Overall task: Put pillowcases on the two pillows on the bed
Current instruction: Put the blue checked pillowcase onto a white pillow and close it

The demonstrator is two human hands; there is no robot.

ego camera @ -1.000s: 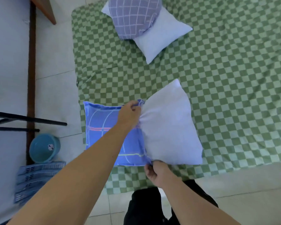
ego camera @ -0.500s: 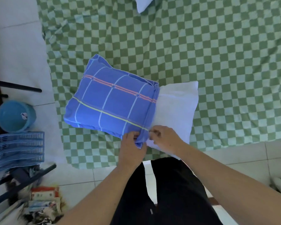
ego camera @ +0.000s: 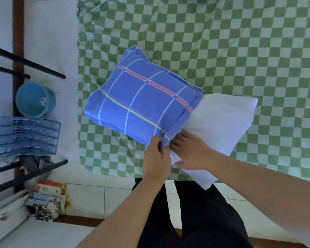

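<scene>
While the white fabric pillow [ego camera: 220, 122] lies near the edge of the bed, on the green-and-pale checked bedsheet [ego camera: 240, 51], we have it roughly half sheathed in the blue cotton pillowcase with white grid lines, red star stripes and one yellow line [ego camera: 141, 102]. The covered end points toward the bed's left side; the bare end projects to the right and overhangs the mattress edge near our legs. Our left hand [ego camera: 157, 158] pinches the near corner of the pillowcase's open hem, thumb and curled fingers closed on the cloth. Our right hand [ego camera: 190, 153] lies on the bare pillow just beside that hem, fingers extended and reaching toward the opening; we cannot tell whether the fingertips are tucked under the hem or merely pressing the stuffing. We judge the step in hand to be drawing the case along the first pillow, at about the halfway mark. The next move calls for holding the hem firmly while compressing the pillow's near corner and feeding it into the opening, then repeating at the far corner so that the hem advances evenly. A one-sided pull would likely skew the case and bunch the filling. On the tiled floor to the left stand a teal plastic bucket [ego camera: 35, 99] and a blue slotted plastic basket [ego camera: 28, 138], well apart from the work.
</scene>
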